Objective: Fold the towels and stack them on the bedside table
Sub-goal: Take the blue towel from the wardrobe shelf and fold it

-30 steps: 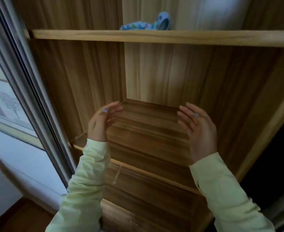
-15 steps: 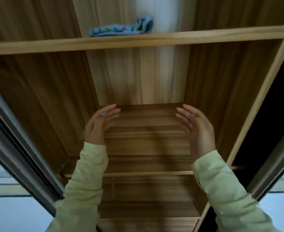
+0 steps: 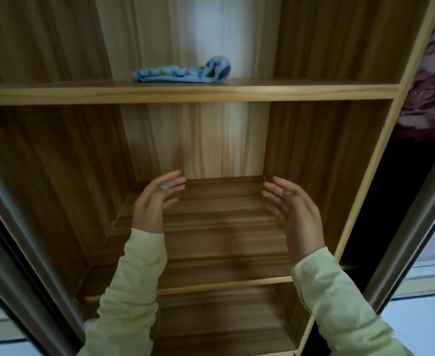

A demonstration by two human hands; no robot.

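Note:
A light blue patterned towel (image 3: 183, 71), loosely folded with one end curled up, lies on the upper shelf (image 3: 185, 92) of a wooden wardrobe. Well below it, my left hand (image 3: 154, 201) and my right hand (image 3: 292, 209) are held out over the middle shelf (image 3: 224, 227), palms facing each other, fingers apart. Neither hand holds anything or touches the towel. Both arms wear pale green sleeves.
The wardrobe's side walls close in left and right. A lower shelf (image 3: 224, 325) lies under the middle one. A sliding door frame (image 3: 18, 240) stands at the left, another (image 3: 411, 240) at the right, with dark rose-patterned fabric (image 3: 432, 93) behind it.
The view has tilted up and swung right, so the towel and upper shelf sit lower and more central in the frame. My hands keep the same open pose, a little further apart.

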